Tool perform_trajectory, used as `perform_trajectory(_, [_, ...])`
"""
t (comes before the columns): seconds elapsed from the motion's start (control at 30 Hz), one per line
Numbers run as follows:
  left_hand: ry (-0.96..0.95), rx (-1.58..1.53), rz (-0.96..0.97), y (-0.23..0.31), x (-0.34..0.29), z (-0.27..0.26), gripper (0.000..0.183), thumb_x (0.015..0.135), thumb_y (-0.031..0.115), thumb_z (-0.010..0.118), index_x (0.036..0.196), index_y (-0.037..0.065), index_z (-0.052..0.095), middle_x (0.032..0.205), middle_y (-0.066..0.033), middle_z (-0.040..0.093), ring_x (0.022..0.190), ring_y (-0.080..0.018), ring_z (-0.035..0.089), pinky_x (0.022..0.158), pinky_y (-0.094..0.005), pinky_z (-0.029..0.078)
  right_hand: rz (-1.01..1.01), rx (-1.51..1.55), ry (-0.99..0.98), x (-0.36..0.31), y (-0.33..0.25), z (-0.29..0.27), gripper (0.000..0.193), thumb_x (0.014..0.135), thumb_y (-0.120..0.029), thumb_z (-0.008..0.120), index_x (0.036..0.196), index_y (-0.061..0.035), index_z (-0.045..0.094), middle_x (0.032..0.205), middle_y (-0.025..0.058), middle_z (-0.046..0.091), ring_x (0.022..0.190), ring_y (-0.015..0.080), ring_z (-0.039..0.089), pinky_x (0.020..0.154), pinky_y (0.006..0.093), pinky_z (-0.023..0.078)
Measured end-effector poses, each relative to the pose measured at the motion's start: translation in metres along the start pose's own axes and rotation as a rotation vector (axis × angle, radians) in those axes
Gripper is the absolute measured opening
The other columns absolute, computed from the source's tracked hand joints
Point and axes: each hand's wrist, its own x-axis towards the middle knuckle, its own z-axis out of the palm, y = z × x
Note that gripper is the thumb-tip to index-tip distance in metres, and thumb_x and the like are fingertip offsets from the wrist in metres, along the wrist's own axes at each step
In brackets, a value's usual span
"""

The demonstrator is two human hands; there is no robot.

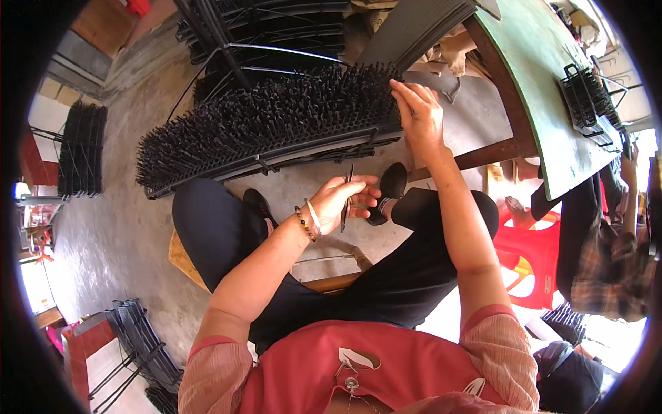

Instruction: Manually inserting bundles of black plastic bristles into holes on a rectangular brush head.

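In front of my knees a long black rack [276, 148] lies slightly slanted, its top crowded with many small upright black pieces [276, 107]. My right hand [422, 119] reaches to the far right end of the rack, thumb and fingertips drawn together at the outermost pieces; what they pinch is too small to make out. Between my knees, on the near side of the rack and apart from it, my left hand [341, 200] grips a slim dark metal tool [348, 196] with a pointed end. Its exact kind does not show. Bracelets circle my left wrist.
More black racks [289, 34] stand behind the long one. A green-topped table [538, 90] at the right bears a small black rack [586, 96]. Beside my right knee is a red stool [531, 252], with another person in a plaid garment [614, 269]. Racks [83, 148] also stand at the left.
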Motion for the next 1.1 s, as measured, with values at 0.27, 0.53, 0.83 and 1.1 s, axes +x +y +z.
perform_trajectory(0.27, [0.039, -0.067, -0.008, -0.006, 0.001, -0.007, 0.034, 0.089, 0.007, 0.042, 0.120, -0.001, 0.052, 0.102, -0.0096, 0.062, 0.088, -0.0147, 0.060, 0.073, -0.0270, 0.049, 0.036, 0.010, 0.007, 0.000, -0.008, -0.004, 0.015, 0.080, -0.008, 0.067, 0.094, -0.0055, 0.068, 0.086, 0.0086, 0.067, 0.078, 0.0242, 0.061, 0.076, 0.0330, 0.045])
perform_trajectory(0.53, [0.022, -0.172, 0.006, -0.008, 0.001, -0.007, 0.028, 0.087, 0.002, 0.044, 0.115, -0.004, 0.050, 0.098, -0.0133, 0.059, 0.088, -0.0210, 0.059, 0.080, -0.0330, 0.051, 0.065, 0.055, 0.068, -0.001, -0.008, -0.002, 0.014, 0.079, -0.005, 0.068, 0.092, -0.0051, 0.068, 0.087, 0.0080, 0.068, 0.080, 0.0251, 0.062, 0.075, 0.0324, 0.047])
perform_trajectory(0.83, [0.005, -0.104, 0.060, -0.006, 0.003, -0.006, 0.027, 0.094, 0.011, 0.049, 0.116, -0.005, 0.052, 0.101, -0.0123, 0.059, 0.093, -0.0186, 0.060, 0.085, -0.0302, 0.051, 0.099, 0.021, 0.040, -0.001, -0.009, -0.011, 0.012, 0.077, -0.005, 0.069, 0.089, -0.0050, 0.068, 0.084, 0.0070, 0.068, 0.078, 0.0235, 0.061, 0.075, 0.0320, 0.047])
perform_trajectory(1.1, [-0.008, -0.043, 0.049, -0.002, 0.000, -0.002, 0.030, 0.095, 0.020, 0.053, 0.117, -0.001, 0.055, 0.098, -0.0055, 0.061, 0.093, -0.0129, 0.059, 0.084, -0.0271, 0.050, 0.044, -0.003, 0.043, 0.001, -0.013, -0.010, 0.012, 0.076, -0.005, 0.070, 0.088, -0.0052, 0.068, 0.081, 0.0067, 0.067, 0.073, 0.0233, 0.061, 0.073, 0.0317, 0.047])
